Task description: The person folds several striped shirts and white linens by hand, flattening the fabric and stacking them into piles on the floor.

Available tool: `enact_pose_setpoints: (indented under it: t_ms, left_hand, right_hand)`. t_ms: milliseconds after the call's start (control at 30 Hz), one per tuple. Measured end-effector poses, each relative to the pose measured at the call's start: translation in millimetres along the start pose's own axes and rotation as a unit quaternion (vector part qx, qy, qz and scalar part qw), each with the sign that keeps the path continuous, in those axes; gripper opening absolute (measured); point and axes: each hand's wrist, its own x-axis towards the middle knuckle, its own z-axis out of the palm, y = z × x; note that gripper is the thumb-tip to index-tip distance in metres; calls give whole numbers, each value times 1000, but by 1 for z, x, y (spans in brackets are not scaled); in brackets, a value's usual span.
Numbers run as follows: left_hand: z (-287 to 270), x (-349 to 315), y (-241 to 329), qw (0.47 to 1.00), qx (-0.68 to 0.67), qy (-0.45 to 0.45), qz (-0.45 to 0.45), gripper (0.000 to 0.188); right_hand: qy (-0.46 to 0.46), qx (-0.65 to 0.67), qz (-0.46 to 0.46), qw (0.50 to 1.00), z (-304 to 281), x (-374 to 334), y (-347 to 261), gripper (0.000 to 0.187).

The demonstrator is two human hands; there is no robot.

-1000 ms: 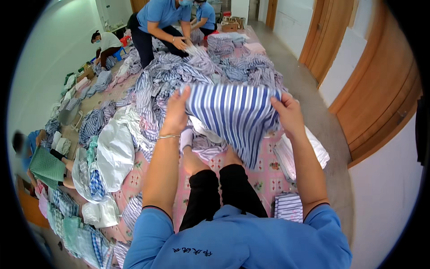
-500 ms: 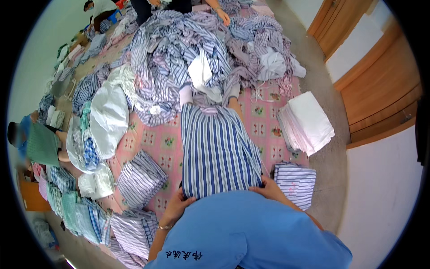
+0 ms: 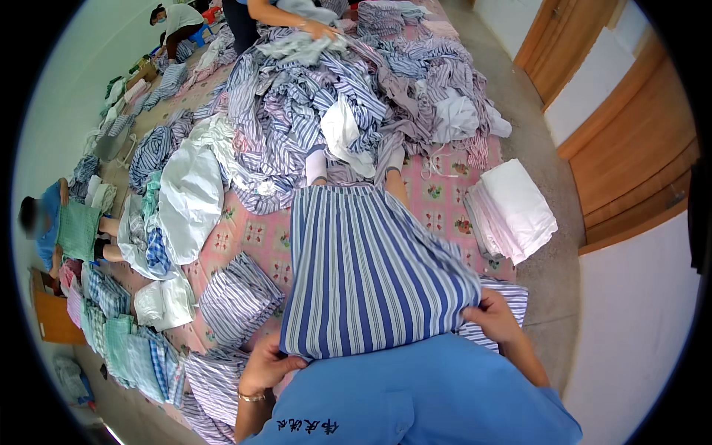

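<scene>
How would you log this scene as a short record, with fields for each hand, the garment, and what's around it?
Left hand: holding the near left corner of the blue-and-white striped garment
Right hand: holding its right edge
Garment state: spread over the person's legs
Beyond: heap of mostly striped laundry, co-worker's hand at its far side
Right side: folded white cloth stack
Left side: folded striped bundle
Floor covering: pink, floral

From the person's head, we are looking down and forward through a fisheye lens, with the blue shirt (image 3: 460,378) very near, the cloth pile (image 3: 293,122) farther.
</scene>
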Motion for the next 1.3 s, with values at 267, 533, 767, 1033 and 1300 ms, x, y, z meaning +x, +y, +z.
enact_pose_setpoints:
  t_ms: [267,533,767,1033,1300]
  left_hand:
    - [3,28,-8,975,201,93,-20,12]
    - [18,76,64,913,197,261,243,8]
    - [37,2,-19,987,-33,151,-37,46]
    - [12,-3,-3,858,461,130,184,34]
    - [-9,15,66,805,163,-327,468,18]
  right_hand:
    - [11,-116,115,987,-15,20,29,28]
    - [109,-118,-154,975,4,60,-75,31]
    - [-67,-11,123,990,9,-11,41,41]
    - [-10,-290,-169,942,-10,6,-10,25]
    - [-173,-60,-460,869,-22,-4,-77,24]
